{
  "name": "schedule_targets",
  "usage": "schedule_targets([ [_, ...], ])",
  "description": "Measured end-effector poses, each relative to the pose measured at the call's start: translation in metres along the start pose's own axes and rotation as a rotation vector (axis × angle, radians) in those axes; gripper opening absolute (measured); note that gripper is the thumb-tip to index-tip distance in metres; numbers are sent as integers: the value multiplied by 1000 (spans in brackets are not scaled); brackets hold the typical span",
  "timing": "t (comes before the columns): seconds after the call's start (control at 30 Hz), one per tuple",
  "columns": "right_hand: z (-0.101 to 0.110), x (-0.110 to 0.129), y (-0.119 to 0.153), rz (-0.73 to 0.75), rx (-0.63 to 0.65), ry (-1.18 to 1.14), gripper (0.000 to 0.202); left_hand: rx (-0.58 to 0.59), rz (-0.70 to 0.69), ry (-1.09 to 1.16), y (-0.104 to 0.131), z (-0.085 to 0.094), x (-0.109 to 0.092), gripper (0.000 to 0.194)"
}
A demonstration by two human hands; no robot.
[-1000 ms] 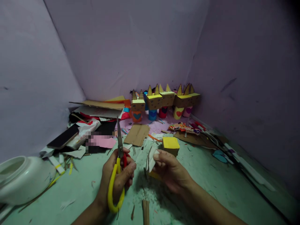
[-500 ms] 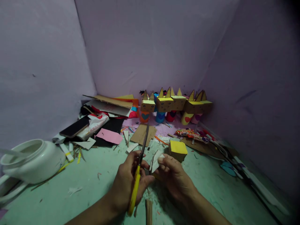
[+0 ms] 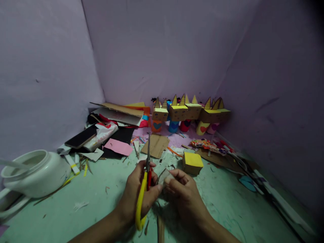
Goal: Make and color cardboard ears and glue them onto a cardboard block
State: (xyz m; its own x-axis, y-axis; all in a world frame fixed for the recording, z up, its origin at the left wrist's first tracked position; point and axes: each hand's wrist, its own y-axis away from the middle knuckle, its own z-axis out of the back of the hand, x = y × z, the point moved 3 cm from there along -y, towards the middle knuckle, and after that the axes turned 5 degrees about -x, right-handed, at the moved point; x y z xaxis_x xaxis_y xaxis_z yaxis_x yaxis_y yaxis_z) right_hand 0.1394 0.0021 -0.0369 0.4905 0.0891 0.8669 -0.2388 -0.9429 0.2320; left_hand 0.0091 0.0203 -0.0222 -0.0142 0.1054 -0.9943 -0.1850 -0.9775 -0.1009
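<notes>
My left hand (image 3: 138, 189) is closed around scissors (image 3: 141, 202) with yellow and red handles, their blades pointing up and away from me. Between the fingers of my right hand (image 3: 183, 190) is a small whitish cardboard piece (image 3: 164, 177), apparently folded or layered. My left thumb reaches the near edge of this piece; whether it presses on it I cannot tell. Just beyond my right hand sits a small box with a yellow top (image 3: 192, 159). A flat brown cardboard piece (image 3: 155, 145) lies past the scissors, and a narrow cardboard strip (image 3: 160, 229) lies below my hands.
Several cardboard figures with pointed ears (image 3: 178, 113) stand along the back wall. Paper and card sheets (image 3: 118, 116) are piled at the left, with a phone (image 3: 81, 135) on them. A white pot (image 3: 48, 175) is at far left. Patterned material (image 3: 207, 145) and sticks lie right.
The scissors have turned more upright in my left hand, and their red handle now shows. My right hand has shifted slightly left and lowered the cardboard piece toward my left thumb.
</notes>
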Motion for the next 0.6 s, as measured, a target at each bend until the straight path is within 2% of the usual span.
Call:
schedule_targets([
  [0.23, -5, -1, 0, -79, 70, -26, 16, 8, 34, -5, -3, 4, -6, 40],
  [0.33, -5, 1, -1, -130, 176, 41, 13, 123, 111, -29, -7, 7, -11, 43],
  [0.5, -9, 12, 2, -49, 376, 394, 20, 306, 125, -134, -7, 8, -12, 45],
  [0.6, -8, 12, 3, -22, 399, 524, 15, 376, 117, -139, -5, 6, -10, 47],
])
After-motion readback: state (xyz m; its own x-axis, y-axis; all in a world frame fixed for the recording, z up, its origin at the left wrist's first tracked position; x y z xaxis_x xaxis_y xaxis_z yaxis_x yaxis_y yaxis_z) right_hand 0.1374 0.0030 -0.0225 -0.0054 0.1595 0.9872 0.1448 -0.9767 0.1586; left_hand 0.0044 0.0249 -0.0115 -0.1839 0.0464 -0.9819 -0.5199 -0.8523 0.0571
